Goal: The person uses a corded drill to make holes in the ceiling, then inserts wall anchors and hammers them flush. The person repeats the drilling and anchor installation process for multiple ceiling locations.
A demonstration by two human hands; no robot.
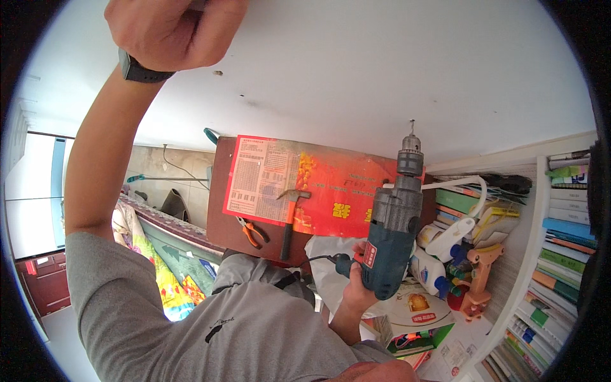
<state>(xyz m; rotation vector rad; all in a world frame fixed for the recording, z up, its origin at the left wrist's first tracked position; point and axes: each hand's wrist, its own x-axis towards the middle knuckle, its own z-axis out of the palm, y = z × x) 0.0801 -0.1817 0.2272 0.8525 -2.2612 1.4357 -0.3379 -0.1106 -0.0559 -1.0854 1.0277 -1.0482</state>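
- As the right hand (pixel 359 290) clasps the drill (pixel 393 223), seemingly to steady it, its bit (pixel 412 128) points at the wall (pixel 356 63).
- Left hand (pixel 178 35) curls high; holding something? Can't tell.
- Hammer (pixel 289 223) lies handy, perhaps.

Matt plastic drill (pixel 389 245), metal chuck (pixel 411 144)

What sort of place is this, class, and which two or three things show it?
Probably a room in a home, perhaps a bedroom or study: books line a white shelf on the right, and a bright patterned cloth, which looks like bedding, lies on the left.
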